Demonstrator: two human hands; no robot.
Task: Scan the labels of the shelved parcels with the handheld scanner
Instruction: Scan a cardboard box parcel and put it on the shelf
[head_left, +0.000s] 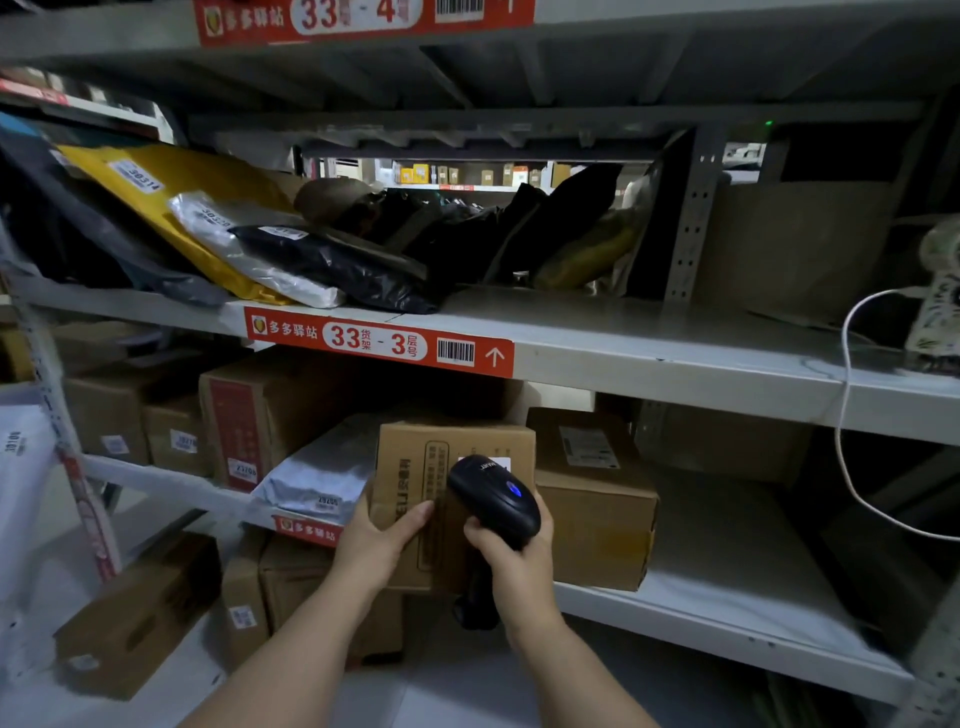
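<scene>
A black handheld scanner with a lit blue lamp is gripped in my right hand, its head pointed at a brown cardboard box on the second shelf from the bottom. A white label on that box is mostly hidden behind the scanner's head. My left hand grips the box's lower left corner, thumb on the front face. A grey mailer bag with a numbered label lies left of the box. Another cardboard box with a label on top stands right of it.
The shelf above, tagged 33-3, holds yellow, silver and black mailer bags. More labelled boxes stand at the left and on the floor level. A white cable hangs at the right. Bare shelf board extends right.
</scene>
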